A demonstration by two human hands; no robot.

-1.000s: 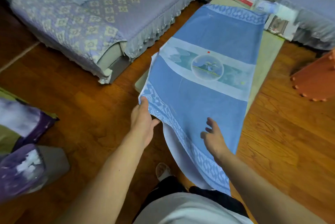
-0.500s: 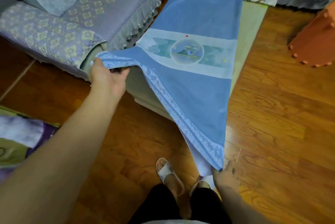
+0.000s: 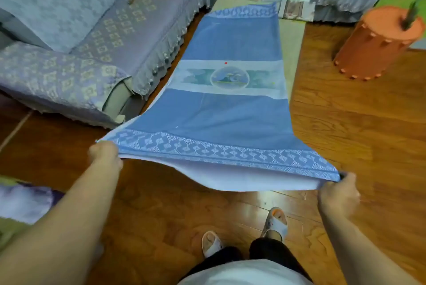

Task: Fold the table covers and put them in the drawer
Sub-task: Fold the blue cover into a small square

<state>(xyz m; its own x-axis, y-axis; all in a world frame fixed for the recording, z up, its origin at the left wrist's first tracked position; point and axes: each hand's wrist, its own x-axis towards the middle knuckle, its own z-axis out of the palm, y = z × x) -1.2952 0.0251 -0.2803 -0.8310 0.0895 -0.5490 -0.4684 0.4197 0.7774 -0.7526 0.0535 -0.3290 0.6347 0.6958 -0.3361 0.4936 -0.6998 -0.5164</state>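
- table cover (image 3: 230,114): blue, pale band with round landscape print, white geometric border, white underside
- sofa cover (image 3: 110,38): lilac, cream diamond motifs
- stool (image 3: 378,42): orange
- floor (image 3: 359,123): reddish-brown wood grain

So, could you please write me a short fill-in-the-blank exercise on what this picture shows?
1. The left hand and the right hand each grip a near ____ of the blue table cover.
2. The round picture sits in the cover's pale ____ band.
3. The orange stool stands on the wooden ____.
4. The sofa lies to the cover's ____.

Missing words: corner; middle; floor; left
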